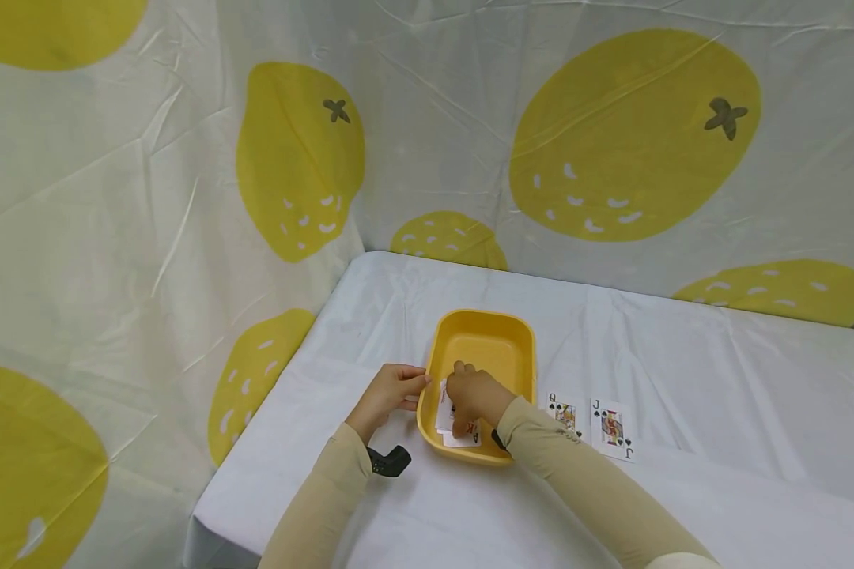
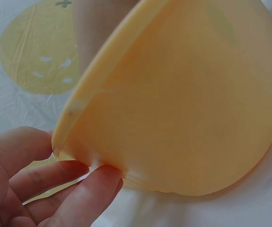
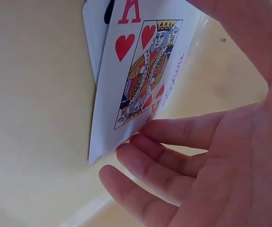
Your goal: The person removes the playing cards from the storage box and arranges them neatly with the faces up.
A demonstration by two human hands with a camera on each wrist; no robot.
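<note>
A yellow plastic tray [image 1: 515,344] stands on the white cloth, with several playing cards [image 1: 443,415] lying inside near its front left. My left hand [image 1: 391,393] holds the tray's left rim, fingertips against the rim and outer wall. Inside the tray is my right hand [image 1: 474,395], reaching down over the cards. In the right wrist view its fingers touch one edge of a king of hearts [image 3: 140,75], and the thumb runs along the far side. Other cards lie beneath the king, one with red lettering along its edge. The thumb's tip is out of frame there.
To the tray's right, a queen of spades [image 1: 564,411] and a jack of spades [image 1: 612,427] lie face up on the table [image 1: 683,411]. The right forearm partly covers the queen. Lemon-patterned cloth [image 1: 434,118] hangs behind and at the left.
</note>
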